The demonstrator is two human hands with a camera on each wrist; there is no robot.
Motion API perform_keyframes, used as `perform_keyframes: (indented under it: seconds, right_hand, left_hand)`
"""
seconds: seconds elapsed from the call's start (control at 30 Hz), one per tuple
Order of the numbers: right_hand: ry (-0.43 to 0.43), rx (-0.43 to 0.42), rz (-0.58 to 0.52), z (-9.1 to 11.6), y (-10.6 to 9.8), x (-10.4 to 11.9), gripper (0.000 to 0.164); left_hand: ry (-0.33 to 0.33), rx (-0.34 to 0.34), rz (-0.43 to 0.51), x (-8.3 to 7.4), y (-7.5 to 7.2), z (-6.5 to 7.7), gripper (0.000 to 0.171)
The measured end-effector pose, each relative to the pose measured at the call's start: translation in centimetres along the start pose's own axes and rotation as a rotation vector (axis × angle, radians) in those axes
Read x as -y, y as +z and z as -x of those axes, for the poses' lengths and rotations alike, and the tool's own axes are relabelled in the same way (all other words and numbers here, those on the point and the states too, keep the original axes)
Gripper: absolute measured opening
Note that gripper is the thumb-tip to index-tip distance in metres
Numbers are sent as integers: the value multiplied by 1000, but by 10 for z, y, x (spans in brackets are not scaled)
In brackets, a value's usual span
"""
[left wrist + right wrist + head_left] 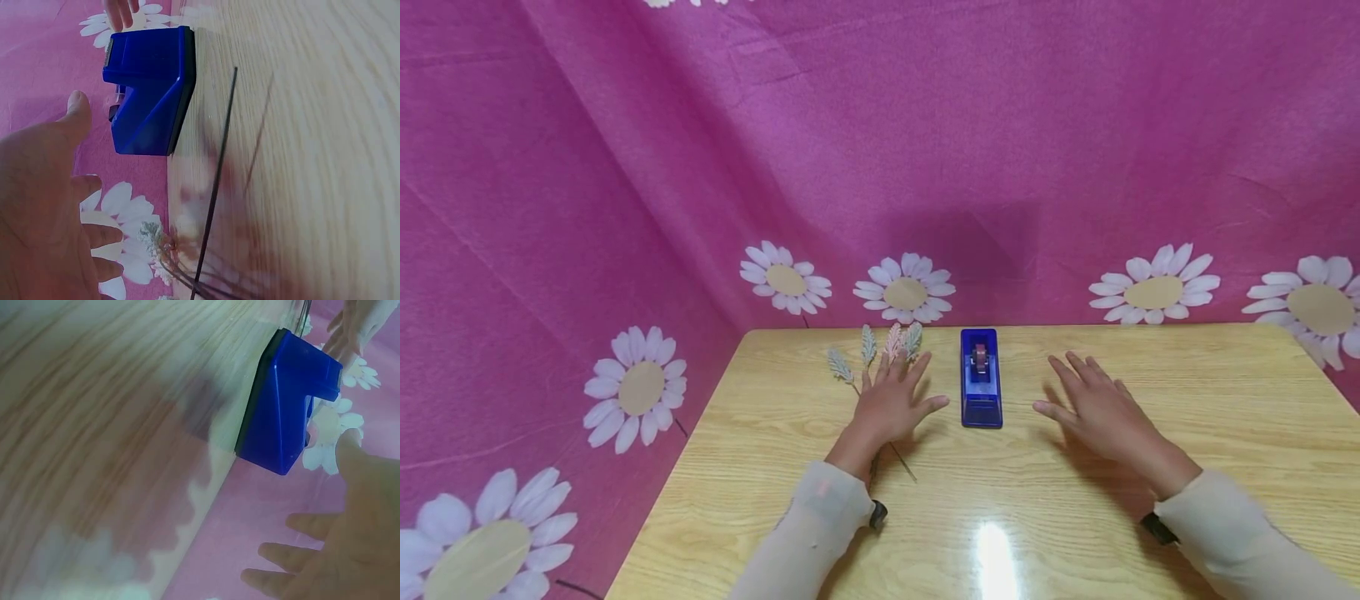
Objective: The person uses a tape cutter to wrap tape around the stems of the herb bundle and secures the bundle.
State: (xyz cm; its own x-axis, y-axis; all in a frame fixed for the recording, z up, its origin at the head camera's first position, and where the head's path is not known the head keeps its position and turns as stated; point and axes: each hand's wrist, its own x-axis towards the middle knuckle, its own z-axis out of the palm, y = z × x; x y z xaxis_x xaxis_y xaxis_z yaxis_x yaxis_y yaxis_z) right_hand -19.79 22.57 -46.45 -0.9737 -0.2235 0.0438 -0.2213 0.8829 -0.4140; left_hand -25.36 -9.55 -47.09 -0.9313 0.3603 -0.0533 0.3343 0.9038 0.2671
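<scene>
A blue tape dispenser (981, 379) stands near the back of the wooden table, between the two hands. My left hand (891, 404) spreads its fingers above several artificial leaf stems (840, 365), grey-green and pink, and hides part of them. To the right of the dispenser, my right hand (1101, 412) hovers with fingers spread and holds nothing. In the left wrist view the dispenser (150, 90) shows its side and toothed cutter, with a dark thin stem (219, 162) near it. The right wrist view shows the dispenser's other side (281, 406) beyond the thumb.
The wooden table (1225, 392) reaches back to a magenta cloth (880, 150) printed with white daisies, which also hangs along the left side. Light reflects off the tabletop near the front. A dark band sits at each wrist.
</scene>
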Motion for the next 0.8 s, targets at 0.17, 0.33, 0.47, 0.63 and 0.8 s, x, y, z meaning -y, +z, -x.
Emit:
perform_keyframes:
  seconds: [0.17, 0.33, 0.47, 0.63, 0.8]
  right_hand:
    - [-12, 3, -6, -2, 2, 7, 86]
    - [-61, -40, -13, -4, 4, 12, 82]
    - [-89, -48, -34, -6, 7, 15, 81]
    - [-79, -21, -94, -9, 10, 20, 78]
    - [-99, -28, -161, -14, 13, 27, 73]
  left_hand:
    - [2, 2, 11, -4, 3, -6, 79]
    - [9, 4, 26, -9, 5, -11, 79]
    - [18, 12, 51, -14, 5, -16, 77]
    - [41, 10, 64, -18, 6, -20, 75]
    - [52, 15, 93, -22, 8, -27, 71]
